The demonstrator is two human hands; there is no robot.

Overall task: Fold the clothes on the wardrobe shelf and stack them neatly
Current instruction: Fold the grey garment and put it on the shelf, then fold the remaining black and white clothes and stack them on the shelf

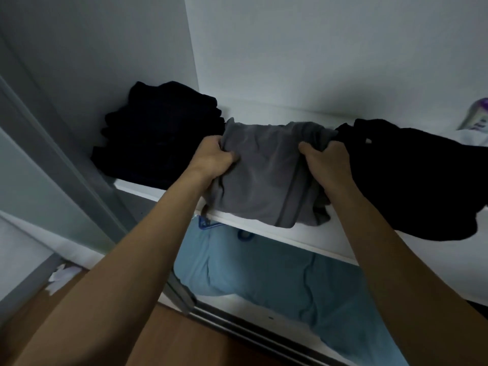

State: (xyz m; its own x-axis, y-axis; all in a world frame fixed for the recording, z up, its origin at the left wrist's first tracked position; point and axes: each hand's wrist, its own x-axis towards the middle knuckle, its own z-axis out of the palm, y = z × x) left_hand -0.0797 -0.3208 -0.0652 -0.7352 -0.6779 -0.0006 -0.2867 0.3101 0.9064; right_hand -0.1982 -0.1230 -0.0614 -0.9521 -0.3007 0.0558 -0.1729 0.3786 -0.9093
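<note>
My left hand [215, 157] and right hand [326, 161] each grip the grey garment [260, 180], which overhangs the shelf [303, 235] front edge. If I let go unevenly, I reckon it slides off, or drags the black heap [412, 178] down.

Shelf [303, 236]: white board; its front edge runs under the grey garment.
Grey garment [264, 178]: mid-shelf, partly folded, its lower edge hanging over the front edge.
Dark stack [158, 136]: just left of the grey garment, touching it; folded pieces piled up.
Black heap [412, 178]: just right of the grey garment, touching it; loose, drooping over the front edge.
Bottle [475, 114]: well right of the grey garment, behind the black heap; tilted, purple and white.
</note>
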